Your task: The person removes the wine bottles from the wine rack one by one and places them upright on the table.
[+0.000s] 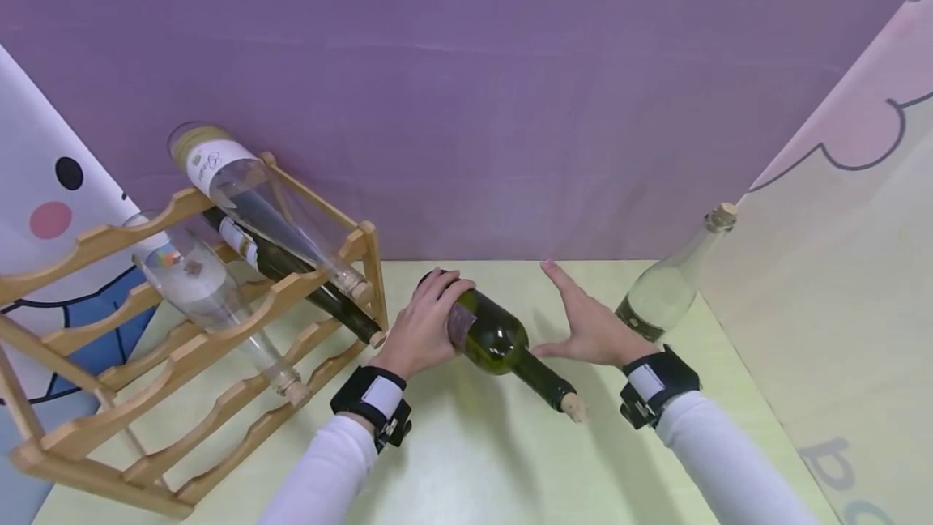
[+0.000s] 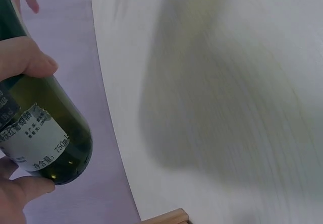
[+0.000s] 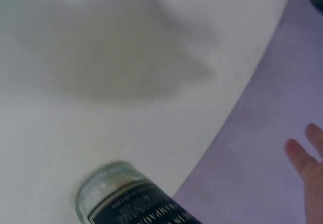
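Note:
My left hand (image 1: 426, 322) grips a dark green wine bottle (image 1: 499, 337) near its base, holding it above the table. The bottle lies tilted, its corked neck pointing down and right toward me. In the left wrist view, a torn white label marked 750ml shows on the green bottle (image 2: 38, 138), with a thumb and fingers around it. My right hand (image 1: 594, 326) is beside the neck with fingers spread and nothing in its grasp. Just behind it, a clear corked bottle (image 1: 666, 290) stands on the table; its dark label (image 3: 144, 206) shows in the right wrist view.
A wooden wine rack (image 1: 185, 355) stands on the left of the pale table (image 1: 452, 460). It holds a clear bottle with a white label (image 1: 251, 189), a dark green bottle (image 1: 280, 262) and another clear bottle (image 1: 197, 278). Behind the table rises a purple wall (image 1: 466, 104).

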